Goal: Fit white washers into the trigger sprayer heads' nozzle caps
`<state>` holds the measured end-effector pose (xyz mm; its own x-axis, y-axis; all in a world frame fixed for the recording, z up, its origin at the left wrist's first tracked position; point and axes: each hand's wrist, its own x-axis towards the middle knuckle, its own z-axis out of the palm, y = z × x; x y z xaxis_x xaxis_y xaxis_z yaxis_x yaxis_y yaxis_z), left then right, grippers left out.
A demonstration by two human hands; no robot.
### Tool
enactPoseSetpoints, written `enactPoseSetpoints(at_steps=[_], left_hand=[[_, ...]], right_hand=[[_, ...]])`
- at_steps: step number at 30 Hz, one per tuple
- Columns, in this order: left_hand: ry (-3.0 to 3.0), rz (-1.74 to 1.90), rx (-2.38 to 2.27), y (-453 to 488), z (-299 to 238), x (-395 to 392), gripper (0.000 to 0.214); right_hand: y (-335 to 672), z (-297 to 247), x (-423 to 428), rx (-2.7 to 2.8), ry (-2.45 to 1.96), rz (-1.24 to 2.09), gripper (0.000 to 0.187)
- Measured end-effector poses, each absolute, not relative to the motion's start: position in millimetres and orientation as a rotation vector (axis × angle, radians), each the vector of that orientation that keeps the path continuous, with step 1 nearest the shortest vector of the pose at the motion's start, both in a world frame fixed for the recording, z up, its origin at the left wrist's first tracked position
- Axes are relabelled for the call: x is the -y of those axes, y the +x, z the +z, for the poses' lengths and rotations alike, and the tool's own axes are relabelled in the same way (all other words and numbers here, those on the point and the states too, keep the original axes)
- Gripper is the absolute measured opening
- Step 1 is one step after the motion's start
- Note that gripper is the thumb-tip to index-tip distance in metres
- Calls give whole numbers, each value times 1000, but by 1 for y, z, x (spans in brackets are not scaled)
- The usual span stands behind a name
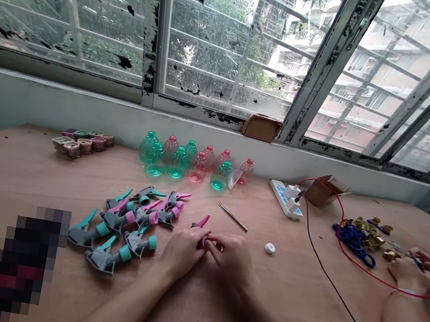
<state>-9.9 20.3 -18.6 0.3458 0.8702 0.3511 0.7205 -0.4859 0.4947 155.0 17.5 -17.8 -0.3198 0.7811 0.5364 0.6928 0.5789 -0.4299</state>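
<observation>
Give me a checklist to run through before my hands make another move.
1. Spray head in hand: ok. The left hand holds the pink-triggered spray head.
2. Right-hand grip: cannot tell. The right hand's fingertips are at its near end, but the fingers hide the contact.
3. Loose spray heads sorted by colour: not ok. Teal and pink ones lie mixed.
4. Bottles upright: ok. Green and pink ones stand near the wall.
5. Metal tool uncovered: ok. It lies on the table beyond the hands.
6. Red cable away from both your hands: ok. It runs off to the right.
</observation>
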Motion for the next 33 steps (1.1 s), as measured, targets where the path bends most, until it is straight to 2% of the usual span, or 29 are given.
enactPoseSetpoints(at_steps=[19,28,33], left_hand=[[2446,686,-1498,-7,-10,-17,31],[2180,998,-1385,-7,-12,-21,31],[2134,1031,-1382,-9,-15,-24,37]], right_hand=[[154,-16,-21,2102,-1228,197,13],[158,-22,-26,1976,-1008,390,18],[162,-22,-28,1975,-991,405,19]])
